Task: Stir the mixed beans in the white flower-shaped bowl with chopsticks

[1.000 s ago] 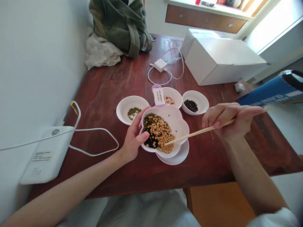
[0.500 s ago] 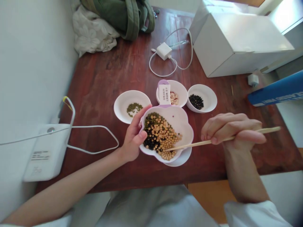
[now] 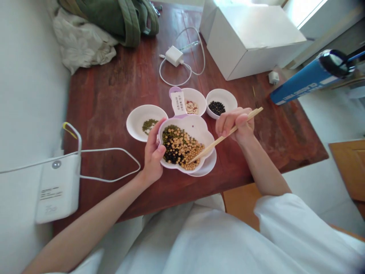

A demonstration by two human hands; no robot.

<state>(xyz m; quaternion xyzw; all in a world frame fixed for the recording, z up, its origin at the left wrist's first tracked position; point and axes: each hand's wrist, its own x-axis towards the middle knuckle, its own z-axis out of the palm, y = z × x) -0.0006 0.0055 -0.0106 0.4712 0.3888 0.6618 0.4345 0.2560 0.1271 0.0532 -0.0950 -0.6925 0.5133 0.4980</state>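
My left hand (image 3: 154, 156) grips the left rim of a white-and-lilac flower-shaped bowl (image 3: 203, 128), tilted over the table. Inside it lie mixed beans (image 3: 182, 146): tan, black and green ones. A pair of chopsticks (image 3: 222, 137) is in my right hand (image 3: 235, 123), their tips among the tan beans near the bowl's front edge. A white bowl (image 3: 209, 167) is partly hidden beneath the flower-shaped one. Behind stand a bowl (image 3: 134, 121) with green beans, a bowl (image 3: 196, 95) with pale sliced pieces, and a bowl (image 3: 229, 99) with black beans. A paper label (image 3: 179, 102) sits on the lilac handle.
A power bank (image 3: 58, 190) with a white cable lies at the left by the wall. Farther back are a charger (image 3: 174, 56), a green bag (image 3: 114, 19), patterned cloth (image 3: 82, 40) and a white box (image 3: 228, 42). A blue bottle (image 3: 305, 82) stands at the right.
The whole view has shifted, showing more of the right side. My right hand has come closer to the flower-shaped bowl, and the chopsticks slant more steeply, tips still among the tan beans.
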